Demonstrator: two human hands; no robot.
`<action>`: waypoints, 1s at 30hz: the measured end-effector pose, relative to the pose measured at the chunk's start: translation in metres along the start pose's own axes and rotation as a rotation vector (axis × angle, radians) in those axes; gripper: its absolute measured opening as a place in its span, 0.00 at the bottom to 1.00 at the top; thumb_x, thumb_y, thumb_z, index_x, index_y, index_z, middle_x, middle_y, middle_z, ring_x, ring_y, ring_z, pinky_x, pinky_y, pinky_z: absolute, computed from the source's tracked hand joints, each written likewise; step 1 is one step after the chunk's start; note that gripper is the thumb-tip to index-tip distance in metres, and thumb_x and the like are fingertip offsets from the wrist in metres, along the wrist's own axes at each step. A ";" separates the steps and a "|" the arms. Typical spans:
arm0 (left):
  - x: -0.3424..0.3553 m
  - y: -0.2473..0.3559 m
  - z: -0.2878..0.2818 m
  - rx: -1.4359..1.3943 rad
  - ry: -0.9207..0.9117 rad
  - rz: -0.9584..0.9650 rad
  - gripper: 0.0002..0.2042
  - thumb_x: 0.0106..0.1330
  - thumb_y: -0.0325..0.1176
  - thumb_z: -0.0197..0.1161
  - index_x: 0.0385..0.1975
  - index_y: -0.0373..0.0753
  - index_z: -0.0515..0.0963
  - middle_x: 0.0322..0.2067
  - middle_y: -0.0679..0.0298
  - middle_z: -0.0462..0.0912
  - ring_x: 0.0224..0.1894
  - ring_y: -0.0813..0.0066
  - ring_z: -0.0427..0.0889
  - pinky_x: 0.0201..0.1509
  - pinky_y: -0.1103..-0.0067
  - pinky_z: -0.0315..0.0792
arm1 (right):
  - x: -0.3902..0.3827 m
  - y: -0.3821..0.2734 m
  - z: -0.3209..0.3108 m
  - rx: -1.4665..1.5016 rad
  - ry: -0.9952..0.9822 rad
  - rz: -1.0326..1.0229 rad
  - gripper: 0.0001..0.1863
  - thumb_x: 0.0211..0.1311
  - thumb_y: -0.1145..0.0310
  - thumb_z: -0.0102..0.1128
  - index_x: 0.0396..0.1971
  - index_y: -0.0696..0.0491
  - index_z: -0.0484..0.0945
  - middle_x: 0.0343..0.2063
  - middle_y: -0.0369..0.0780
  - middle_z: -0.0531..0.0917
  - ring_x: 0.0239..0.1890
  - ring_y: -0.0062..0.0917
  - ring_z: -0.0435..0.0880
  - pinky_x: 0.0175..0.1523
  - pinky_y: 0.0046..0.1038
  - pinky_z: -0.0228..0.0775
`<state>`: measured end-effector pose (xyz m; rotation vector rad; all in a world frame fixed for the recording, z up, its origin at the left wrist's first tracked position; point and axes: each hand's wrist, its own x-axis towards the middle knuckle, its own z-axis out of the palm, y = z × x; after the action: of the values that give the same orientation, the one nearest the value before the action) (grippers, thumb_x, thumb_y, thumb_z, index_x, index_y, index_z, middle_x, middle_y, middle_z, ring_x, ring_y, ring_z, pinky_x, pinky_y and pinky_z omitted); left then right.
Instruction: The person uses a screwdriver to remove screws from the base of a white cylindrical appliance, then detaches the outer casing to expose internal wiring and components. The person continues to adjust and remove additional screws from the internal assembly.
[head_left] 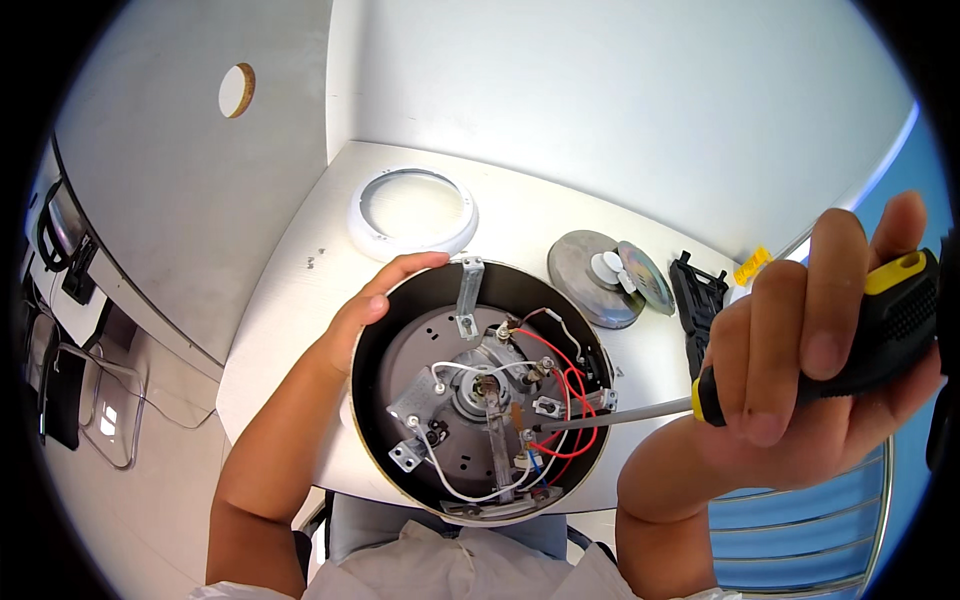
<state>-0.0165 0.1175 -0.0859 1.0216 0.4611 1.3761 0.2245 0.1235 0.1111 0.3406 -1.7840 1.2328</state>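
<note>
An overturned round metal housing, apparently a rice cooker's body (pixel 400 345), lies in front of me with its inside facing up. Red, white and blue wires, metal brackets and a central metal strip show within it. My left hand (pixel 375 300) holds the housing's left rim, thumb and fingers apart around the wall. My right hand (pixel 800 340) is wrapped around the black and yellow handle of a screwdriver (pixel 640 412). The shaft points left into the housing, its tip at or close to a terminal beside the red wires; whether it touches cannot be told.
A white plastic ring (pixel 415 250) lies at the back of the white table (pixel 290 330). To the right are a grey metal disc (pixel 575 265), a shiny disc (pixel 648 280) leaning on it, and a black tool case (pixel 700 295). A grey panel (pixel 200 190) stands at left.
</note>
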 end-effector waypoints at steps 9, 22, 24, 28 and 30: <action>0.000 -0.002 -0.004 -0.036 -0.053 0.007 0.38 0.52 0.52 0.58 0.60 0.36 0.58 0.54 0.54 0.68 0.54 0.65 0.71 0.59 0.71 0.64 | 0.001 -0.003 0.010 -0.057 0.059 -0.027 0.30 0.67 0.51 0.40 0.59 0.60 0.54 0.27 0.39 0.68 0.12 0.17 0.65 0.11 0.16 0.60; 0.001 0.000 -0.004 0.024 -0.060 0.015 0.38 0.52 0.53 0.56 0.60 0.36 0.58 0.54 0.53 0.68 0.56 0.65 0.69 0.60 0.71 0.63 | -0.001 0.003 0.019 -0.011 0.066 -0.028 0.31 0.67 0.51 0.39 0.60 0.59 0.54 0.27 0.39 0.67 0.13 0.19 0.64 0.12 0.17 0.58; 0.000 -0.002 -0.006 0.025 -0.049 0.027 0.38 0.52 0.53 0.56 0.60 0.36 0.59 0.54 0.53 0.68 0.56 0.64 0.69 0.60 0.71 0.63 | 0.001 0.005 0.018 -0.011 0.033 -0.014 0.30 0.67 0.51 0.38 0.60 0.58 0.54 0.27 0.40 0.67 0.13 0.19 0.64 0.12 0.17 0.58; 0.000 -0.001 -0.008 0.029 -0.050 0.020 0.38 0.52 0.53 0.57 0.59 0.36 0.59 0.54 0.54 0.68 0.55 0.64 0.69 0.60 0.71 0.63 | 0.007 0.009 0.016 -0.030 -0.020 0.027 0.30 0.67 0.50 0.38 0.60 0.57 0.54 0.27 0.40 0.67 0.13 0.19 0.64 0.13 0.17 0.57; 0.000 -0.001 -0.008 0.022 -0.056 0.013 0.38 0.52 0.53 0.57 0.59 0.36 0.59 0.53 0.54 0.68 0.55 0.64 0.69 0.60 0.71 0.63 | 0.009 0.012 0.017 -0.002 0.004 0.050 0.29 0.67 0.49 0.37 0.59 0.56 0.55 0.27 0.41 0.67 0.13 0.20 0.65 0.13 0.18 0.57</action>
<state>-0.0217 0.1205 -0.0910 1.0797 0.4299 1.3533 0.2027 0.1172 0.1097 0.2940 -1.7996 1.2660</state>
